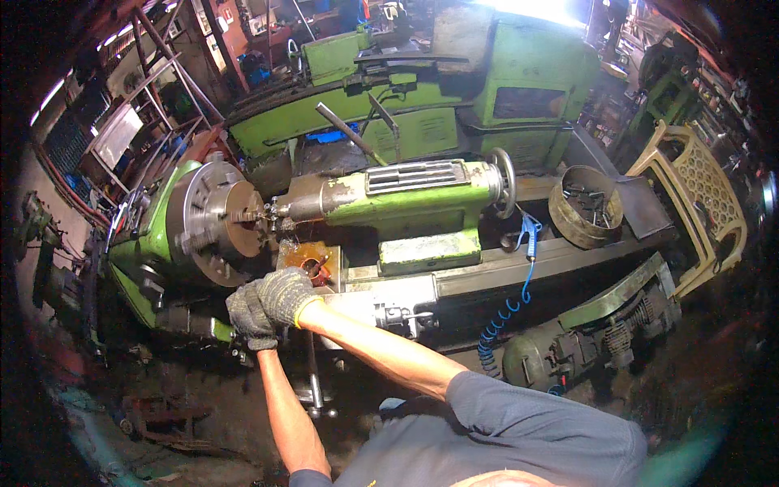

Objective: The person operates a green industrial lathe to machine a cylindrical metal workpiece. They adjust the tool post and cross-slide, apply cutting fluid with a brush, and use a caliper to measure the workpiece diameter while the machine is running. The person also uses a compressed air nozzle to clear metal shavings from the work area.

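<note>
Both my hands wear grey knit gloves and meet at the front of a green lathe, below its chuck. My left hand (251, 318) is closed, its wrist coming up from below. Over and against it lies my right hand (288, 297), also closed, with a yellow cuff. What they grip, if anything, is hidden by the gloves. Just beyond them the round chuck (188, 223) holds a disc-shaped metal workpiece (241, 215). The green tailstock (406, 199) points toward that disc from the right. Beside my right hand sits a container of reddish-brown stuff (315, 270) on the carriage.
A blue air gun (529, 234) with a coiled hose hangs at the lathe's front. Right of the tailstock handwheel (504, 183) stands a round tub (586, 207) of metal tools. A motor (540, 357), a beige plastic chair (690, 195) and another green machine (519, 73) surround the lathe.
</note>
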### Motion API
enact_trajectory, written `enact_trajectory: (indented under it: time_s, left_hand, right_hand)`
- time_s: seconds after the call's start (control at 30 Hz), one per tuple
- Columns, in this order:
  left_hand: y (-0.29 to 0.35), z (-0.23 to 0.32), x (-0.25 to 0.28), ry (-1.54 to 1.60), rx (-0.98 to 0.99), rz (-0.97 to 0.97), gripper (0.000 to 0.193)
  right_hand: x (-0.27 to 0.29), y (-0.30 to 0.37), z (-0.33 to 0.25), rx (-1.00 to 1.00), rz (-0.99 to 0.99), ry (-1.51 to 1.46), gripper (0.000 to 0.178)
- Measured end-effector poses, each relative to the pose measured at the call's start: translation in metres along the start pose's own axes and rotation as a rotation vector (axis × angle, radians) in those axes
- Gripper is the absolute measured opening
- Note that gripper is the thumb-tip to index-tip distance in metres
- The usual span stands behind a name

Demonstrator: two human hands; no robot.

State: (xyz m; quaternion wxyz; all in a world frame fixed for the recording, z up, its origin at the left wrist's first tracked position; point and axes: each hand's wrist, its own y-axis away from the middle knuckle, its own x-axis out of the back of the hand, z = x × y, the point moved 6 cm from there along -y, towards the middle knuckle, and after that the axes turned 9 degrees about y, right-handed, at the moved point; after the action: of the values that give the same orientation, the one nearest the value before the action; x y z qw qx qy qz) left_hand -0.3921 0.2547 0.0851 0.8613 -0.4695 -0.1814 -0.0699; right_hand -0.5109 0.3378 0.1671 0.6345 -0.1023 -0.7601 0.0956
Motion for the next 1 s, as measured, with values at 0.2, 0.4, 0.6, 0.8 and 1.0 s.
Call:
enact_trajectory:
  time_s: [0.2,0.4,0.6,0.8,1.0]
  left_hand:
    - [0.005,-0.004,0.005,0.034,0.046,0.068,0.034]
    - [0.008,-0.015,0.010,-0.057,0.020,0.032,0.034]
    - [-0.005,0.016,0.008,0.007,-0.009,-0.005,0.029]
    - [-0.002,0.009,0.010,-0.148,0.061,-0.010,0.023]
    - [-0.003,0.018,0.015,-0.034,0.041,0.016,0.025]
  right_hand:
    - [0.003,0.000,-0.004,-0.009,0.021,-0.034,0.021]
    - [0.002,-0.002,-0.006,-0.005,0.006,-0.046,0.022]
    - [-0.007,-0.003,-0.002,0.005,0.061,0.008,0.022]
    - [0.005,0.000,-0.004,0.050,0.058,-0.031,0.021]
    - [0.008,0.001,-0.007,-0.005,-0.076,0.062,0.025]
